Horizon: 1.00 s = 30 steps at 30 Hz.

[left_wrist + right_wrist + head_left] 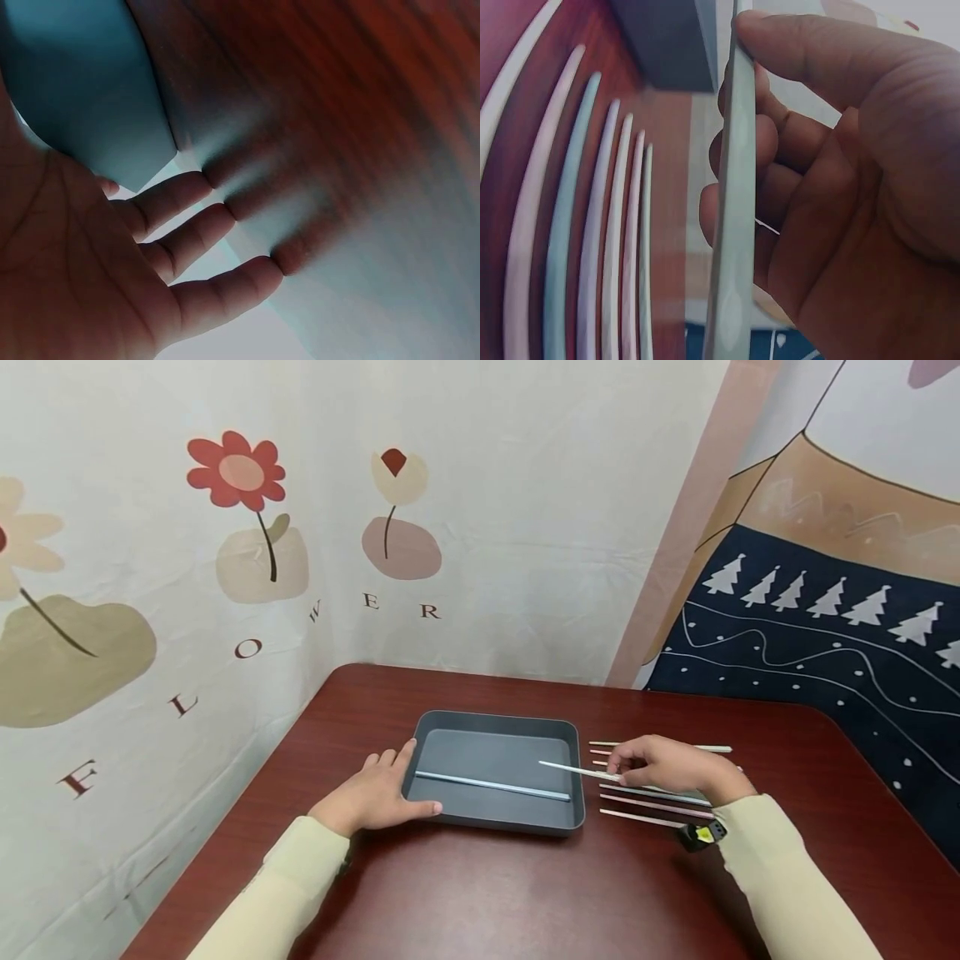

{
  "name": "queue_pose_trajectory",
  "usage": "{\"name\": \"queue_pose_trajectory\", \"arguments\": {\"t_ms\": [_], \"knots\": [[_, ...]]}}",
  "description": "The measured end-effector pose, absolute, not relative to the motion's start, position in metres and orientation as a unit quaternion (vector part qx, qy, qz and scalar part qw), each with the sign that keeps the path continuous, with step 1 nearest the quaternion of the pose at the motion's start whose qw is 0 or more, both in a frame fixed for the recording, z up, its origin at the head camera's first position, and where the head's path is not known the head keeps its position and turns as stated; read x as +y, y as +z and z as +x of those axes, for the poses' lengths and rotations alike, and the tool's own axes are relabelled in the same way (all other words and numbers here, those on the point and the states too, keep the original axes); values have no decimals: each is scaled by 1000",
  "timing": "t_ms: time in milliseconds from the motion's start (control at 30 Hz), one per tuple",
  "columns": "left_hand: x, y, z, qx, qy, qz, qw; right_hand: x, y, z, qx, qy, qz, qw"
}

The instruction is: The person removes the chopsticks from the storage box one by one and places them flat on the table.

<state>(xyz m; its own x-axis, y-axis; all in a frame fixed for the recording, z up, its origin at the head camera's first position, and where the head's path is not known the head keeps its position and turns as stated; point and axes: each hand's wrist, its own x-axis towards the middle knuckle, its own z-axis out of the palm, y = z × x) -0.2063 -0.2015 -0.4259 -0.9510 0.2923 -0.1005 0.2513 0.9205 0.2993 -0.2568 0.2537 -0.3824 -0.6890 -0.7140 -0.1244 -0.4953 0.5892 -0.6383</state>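
My right hand [670,766] pinches a pale green chopstick [735,202] between thumb and fingers. In the head view its thin end reaches left above the right rim of a dark grey rectangular pan [491,752]. Inside the pan lies one light blue-grey chopstick [495,786], slanted across the floor. At the pan's left side, my left hand [375,795] rests with fingers spread and thumb over the near-left corner. The left wrist view shows its fingertips [247,277] down at the table beside the pan's wall.
Several pastel chopsticks [556,225] lie in a roughly parallel row right of the pan, partly under my right hand and forearm. They rest on a reddish-brown table [487,893]. A printed cloth [525,527] hangs behind the table's far edge.
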Motion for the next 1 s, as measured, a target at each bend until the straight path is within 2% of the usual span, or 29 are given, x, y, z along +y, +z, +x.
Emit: {"name": "queue_pose_trajectory", "arguments": {"t_ms": [600, 833, 1000], "knots": [[-202, -429, -207, 978, 142, 134, 78, 320, -401, -219, 885, -290, -310, 188], [-202, -428, -209, 978, 143, 132, 79, 333, -408, -206, 879, -315, -289, 212], [-201, -428, -209, 978, 141, 131, 76, 337, -414, -202, 882, -307, -296, 201]]}}
